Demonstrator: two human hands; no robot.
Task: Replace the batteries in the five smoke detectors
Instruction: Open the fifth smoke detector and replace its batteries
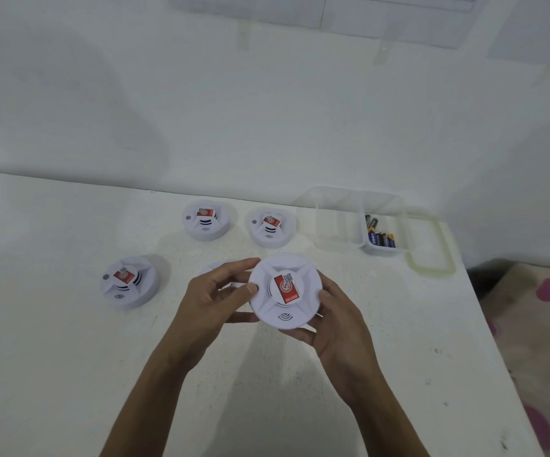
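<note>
Head view: white table (pixel 69 357) bearing smoke detectors (pixel 206 221), white wall (pixel 201 110) behind.

This looks to me like a plain workroom or a spare room at home; I cannot tell which. I am at a white bench (pixel 69 357) set against a bare white wall (pixel 201 110), its top scuffed and speckled. Sheets (pixel 399 14) of paper hang high on the wall, with strips of tape (pixel 243 37) below them. Matching detectors (pixel 206 221) are laid out near the detector (pixel 283 291) I hold, and a clear box (pixel 339 222) keeps batteries (pixel 381 237) in one compartment. Past the bench edge on my right lies a patterned cloth (pixel 537 324) with pink spots, perhaps a rug.
</note>
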